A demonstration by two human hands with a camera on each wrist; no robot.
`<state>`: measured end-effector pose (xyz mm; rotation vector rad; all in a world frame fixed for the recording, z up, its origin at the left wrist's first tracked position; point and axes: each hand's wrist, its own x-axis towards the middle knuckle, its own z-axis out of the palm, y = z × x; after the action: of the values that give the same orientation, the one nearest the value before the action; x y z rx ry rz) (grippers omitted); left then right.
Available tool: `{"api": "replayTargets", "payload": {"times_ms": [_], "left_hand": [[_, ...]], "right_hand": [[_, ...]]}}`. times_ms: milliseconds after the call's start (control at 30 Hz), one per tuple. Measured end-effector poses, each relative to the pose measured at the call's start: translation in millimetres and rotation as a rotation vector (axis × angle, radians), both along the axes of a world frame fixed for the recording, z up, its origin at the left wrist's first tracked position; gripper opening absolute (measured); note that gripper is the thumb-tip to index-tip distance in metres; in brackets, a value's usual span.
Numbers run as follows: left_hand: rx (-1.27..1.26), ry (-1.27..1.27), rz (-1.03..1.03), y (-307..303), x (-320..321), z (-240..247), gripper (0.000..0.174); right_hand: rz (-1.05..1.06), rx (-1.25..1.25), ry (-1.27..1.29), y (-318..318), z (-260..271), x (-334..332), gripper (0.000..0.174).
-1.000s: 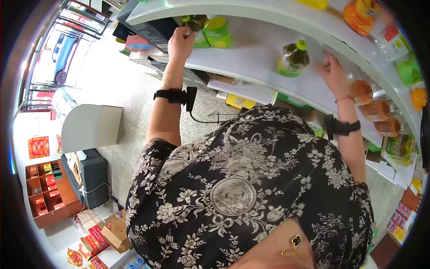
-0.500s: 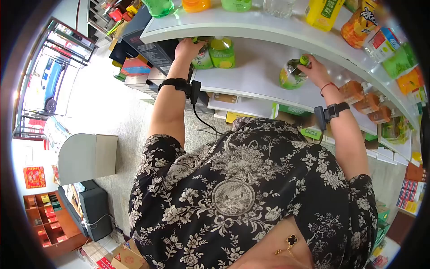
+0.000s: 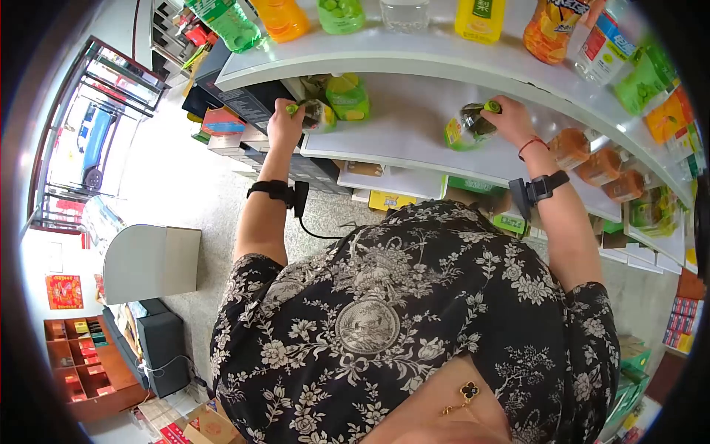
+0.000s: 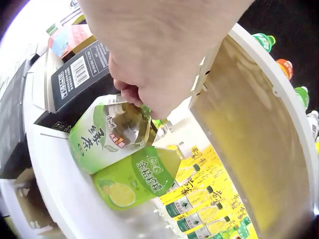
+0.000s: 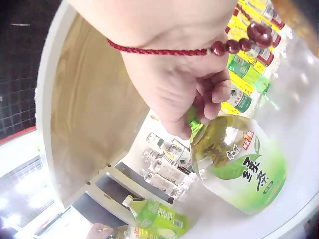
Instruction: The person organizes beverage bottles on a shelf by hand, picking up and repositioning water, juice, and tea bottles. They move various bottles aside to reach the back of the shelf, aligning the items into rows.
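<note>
On the white shelf, my left hand grips the green cap of a dark tea bottle, which leans. In the left wrist view that bottle touches a green lemon-drink bottle, and my left hand covers its neck. Farther right on the same shelf, my right hand pinches the green cap of a second tea bottle, tilted as well. The right wrist view shows this bottle's label below the fingers of my right hand.
Several drink bottles stand on the upper shelf, whose curved edge overhangs both hands. Orange-brown bottles are at the right end of the lower shelf. A black box adjoins its left end.
My right hand has come onto the right bottle's cap and tilted the bottle, shifting it slightly left. The left bottle has come away from behind the lemon drink and now leans in my left hand.
</note>
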<state>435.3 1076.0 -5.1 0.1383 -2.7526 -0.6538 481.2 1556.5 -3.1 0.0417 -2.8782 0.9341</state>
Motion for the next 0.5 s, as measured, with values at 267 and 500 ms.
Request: {"api": "replayTargets", "payload": {"times_ms": [267,500], "left_hand": [[-0.026,0.034,-0.004,-8,30,15,0.035],[0.023,-0.016,-0.032,-5,34,21,0.039]], "right_hand": [[0.05,-0.011,-0.005,-2,8,-2,0.036],[0.086,0.011,0.01,-11,14,-4,0.035]]}}
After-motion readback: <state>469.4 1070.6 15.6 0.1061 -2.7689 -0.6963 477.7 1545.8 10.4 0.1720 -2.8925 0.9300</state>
